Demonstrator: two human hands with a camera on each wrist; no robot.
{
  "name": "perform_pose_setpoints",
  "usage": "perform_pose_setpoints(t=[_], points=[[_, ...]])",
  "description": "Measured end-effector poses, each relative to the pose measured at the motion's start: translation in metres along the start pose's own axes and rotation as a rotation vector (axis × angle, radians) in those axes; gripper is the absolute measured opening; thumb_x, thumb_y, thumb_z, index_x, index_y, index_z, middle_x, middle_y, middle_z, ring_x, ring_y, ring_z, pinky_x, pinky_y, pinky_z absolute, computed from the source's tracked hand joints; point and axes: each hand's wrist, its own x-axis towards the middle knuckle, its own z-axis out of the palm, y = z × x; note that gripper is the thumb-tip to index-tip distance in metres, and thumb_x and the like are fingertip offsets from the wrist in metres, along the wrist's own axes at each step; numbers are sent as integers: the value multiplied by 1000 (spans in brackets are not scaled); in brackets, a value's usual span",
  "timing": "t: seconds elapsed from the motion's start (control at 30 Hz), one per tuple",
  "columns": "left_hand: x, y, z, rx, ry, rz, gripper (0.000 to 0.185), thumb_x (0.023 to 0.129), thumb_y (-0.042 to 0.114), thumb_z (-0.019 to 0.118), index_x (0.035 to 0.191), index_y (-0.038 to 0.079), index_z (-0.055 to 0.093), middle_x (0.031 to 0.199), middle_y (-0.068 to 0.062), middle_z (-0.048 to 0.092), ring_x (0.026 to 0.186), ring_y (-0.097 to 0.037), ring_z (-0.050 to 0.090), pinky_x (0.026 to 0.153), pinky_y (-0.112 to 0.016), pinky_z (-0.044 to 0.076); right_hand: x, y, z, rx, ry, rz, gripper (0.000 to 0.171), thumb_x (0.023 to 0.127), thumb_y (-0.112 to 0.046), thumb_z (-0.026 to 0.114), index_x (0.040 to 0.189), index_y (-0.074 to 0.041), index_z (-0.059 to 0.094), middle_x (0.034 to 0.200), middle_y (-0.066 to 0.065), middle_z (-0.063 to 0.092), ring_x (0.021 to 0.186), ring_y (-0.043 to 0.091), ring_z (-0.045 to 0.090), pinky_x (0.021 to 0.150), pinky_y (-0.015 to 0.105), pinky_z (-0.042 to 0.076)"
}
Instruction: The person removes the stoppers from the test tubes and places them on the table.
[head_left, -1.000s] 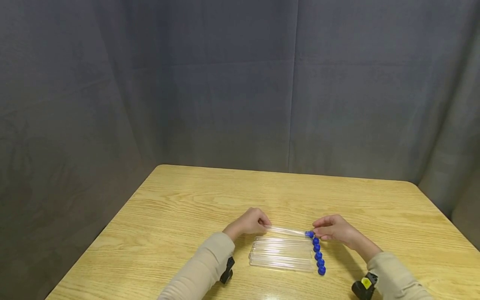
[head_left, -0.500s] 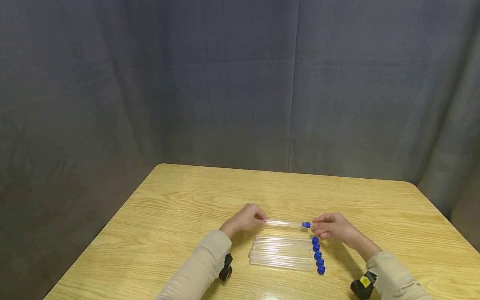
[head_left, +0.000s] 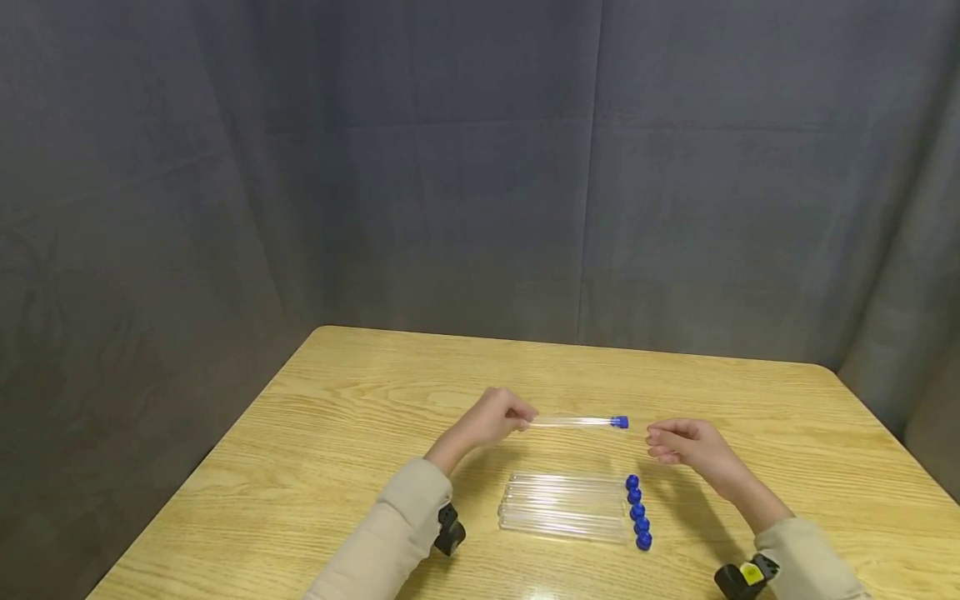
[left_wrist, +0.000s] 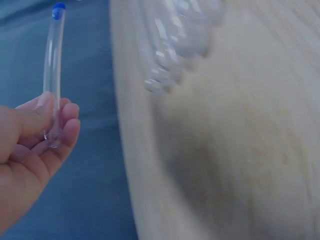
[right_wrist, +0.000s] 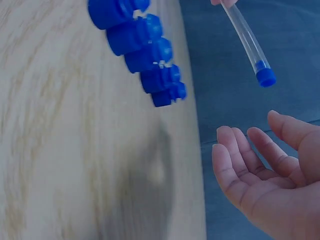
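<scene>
Between thumb and fingers, my left hand (head_left: 491,417) pinches the rounded end of a clear test tube (left_wrist: 53,65) and holds it above the table. A blue cap (head_left: 619,422) sits in the tube's far end, pointing right. My right hand (head_left: 697,450) is apart from that cap, a short way to its right, with fingers loosely bent and nothing in them. Below lie several clear test tubes (head_left: 562,504) side by side. A column of blue caps (right_wrist: 145,57) stands at their right ends; whether they touch the tubes I cannot tell.
The wooden table (head_left: 360,400) has its far edge against a grey curtain (head_left: 450,208). Black wrist cameras (head_left: 448,531) are strapped below both sleeves.
The left hand has raised the capped tube up and away from the row. My right hand has let go of the cap and drawn back to the right.
</scene>
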Motion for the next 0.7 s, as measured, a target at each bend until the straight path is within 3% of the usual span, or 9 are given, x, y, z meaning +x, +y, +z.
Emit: perform_pose_setpoints(t=[0.27, 0.47, 0.6, 0.7], points=[[-9, 22, -11, 63, 3, 32, 18, 82, -2, 60, 99, -3, 66, 95, -12, 66, 82, -17, 62, 67, -16, 47, -12, -17, -1, -1, 66, -66, 45, 93, -17, 50, 116, 21, 42, 102, 22, 58, 81, 13, 61, 74, 31, 50], [-20, 36, -17, 80, 20, 65, 19, 83, 0, 60, 100, -2, 67, 96, -11, 65, 82, -16, 62, 68, -15, 47, -25, -25, 4, 12, 49, -171, 39, 94, -13, 47, 113, 21, 44, 93, 0, 63, 80, 13, 62, 71, 29, 50], [-28, 43, -19, 78, 35, 86, 20, 82, 0, 60, 101, -2, 66, 95, -11, 65, 81, -17, 62, 67, -15, 46, -33, -32, 9, 1, 23, -257, 29, 93, -7, 46, 110, 16, 49, 92, -8, 63, 80, 12, 62, 70, 27, 50], [-34, 51, -21, 79, 40, 103, 20, 82, 0, 61, 101, -3, 66, 97, -12, 65, 84, -18, 62, 69, -16, 47, -39, -40, 13, -20, 31, -300, 25, 92, -6, 49, 111, 9, 53, 90, -5, 64, 80, 12, 62, 69, 26, 50]])
